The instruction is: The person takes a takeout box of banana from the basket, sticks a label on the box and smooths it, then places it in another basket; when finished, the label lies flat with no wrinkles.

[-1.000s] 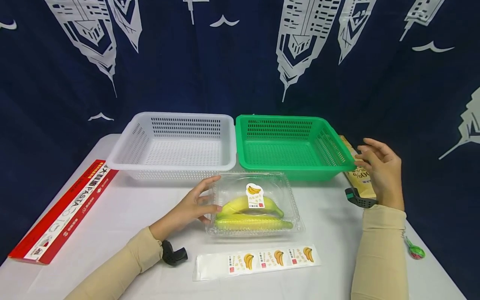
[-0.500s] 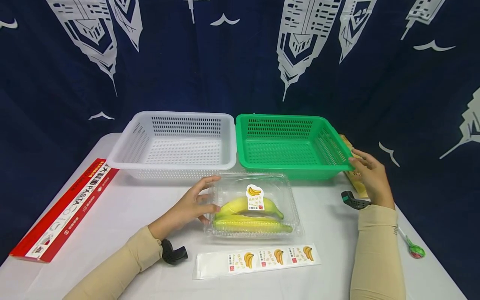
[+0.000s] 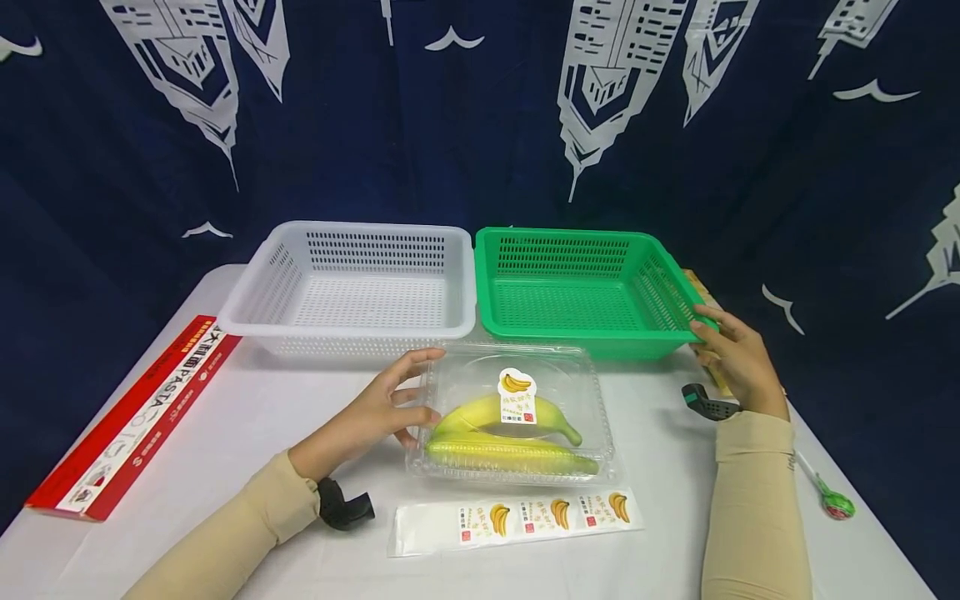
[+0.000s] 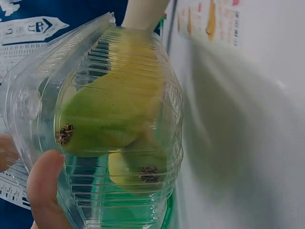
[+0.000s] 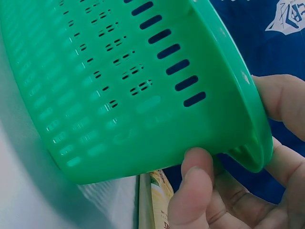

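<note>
My left hand (image 3: 382, 408) grips the left end of a clear plastic clamshell box (image 3: 551, 375), with the thumb at its near side and fingers spread along the edge. Inside the box are bananas (image 3: 491, 417), and a banana-print sticker (image 3: 517, 396) is on its lid. In the left wrist view, the banana ends (image 4: 102, 114) show through the ribbed wall, and a shadow lies on the table beside it. My right hand (image 3: 742, 362) holds the front right corner of a green perforated basket (image 3: 592, 343), digits above and below the rim in the right wrist view.
A white basket (image 3: 360, 332) stands left of the green one. A red pasta box (image 3: 135, 417) lies at the left. Banana stickers on a strip (image 3: 517, 521) lie in front. A yellow packet (image 3: 701, 287) is partly hidden behind my right hand; a green lollipop (image 3: 836, 504) lies far right.
My right hand has moved left and down from above the yellow packet to the green basket's corner and taken hold of its rim. The clamshell's right end has swung slightly nearer.
</note>
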`<state>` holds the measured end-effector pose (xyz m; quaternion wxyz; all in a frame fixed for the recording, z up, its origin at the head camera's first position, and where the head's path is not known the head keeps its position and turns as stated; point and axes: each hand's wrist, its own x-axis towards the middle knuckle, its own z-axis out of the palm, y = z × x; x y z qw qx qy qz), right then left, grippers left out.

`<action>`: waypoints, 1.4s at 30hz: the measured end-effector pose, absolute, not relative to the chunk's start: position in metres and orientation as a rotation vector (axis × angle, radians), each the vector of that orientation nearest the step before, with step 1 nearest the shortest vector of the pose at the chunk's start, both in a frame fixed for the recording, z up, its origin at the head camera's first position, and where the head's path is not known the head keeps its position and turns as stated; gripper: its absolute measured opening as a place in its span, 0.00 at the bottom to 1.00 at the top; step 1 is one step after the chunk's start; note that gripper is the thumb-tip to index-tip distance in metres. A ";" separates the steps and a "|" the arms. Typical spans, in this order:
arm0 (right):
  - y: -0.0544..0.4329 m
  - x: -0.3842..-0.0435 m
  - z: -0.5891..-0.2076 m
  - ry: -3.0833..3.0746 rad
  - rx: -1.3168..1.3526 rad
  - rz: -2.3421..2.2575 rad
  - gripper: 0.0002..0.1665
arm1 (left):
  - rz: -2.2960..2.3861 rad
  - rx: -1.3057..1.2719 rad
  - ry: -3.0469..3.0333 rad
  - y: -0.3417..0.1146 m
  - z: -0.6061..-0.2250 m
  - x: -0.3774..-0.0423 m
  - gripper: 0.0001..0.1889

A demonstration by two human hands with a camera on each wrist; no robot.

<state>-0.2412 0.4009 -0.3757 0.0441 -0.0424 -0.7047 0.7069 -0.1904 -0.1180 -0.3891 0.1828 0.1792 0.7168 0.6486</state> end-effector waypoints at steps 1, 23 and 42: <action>0.401 -0.241 -0.376 -2.152 -0.131 2.163 0.16 | 1.828 0.511 2.019 -0.118 -0.387 -0.189 0.46; 0.402 -0.241 -0.377 -2.171 -0.131 2.178 0.18 | 1.825 0.618 2.086 -0.113 -0.307 -0.210 0.47; 0.401 -0.241 -0.374 -2.159 -0.169 2.192 0.17 | 1.929 0.526 2.155 -0.074 -0.272 -0.261 0.46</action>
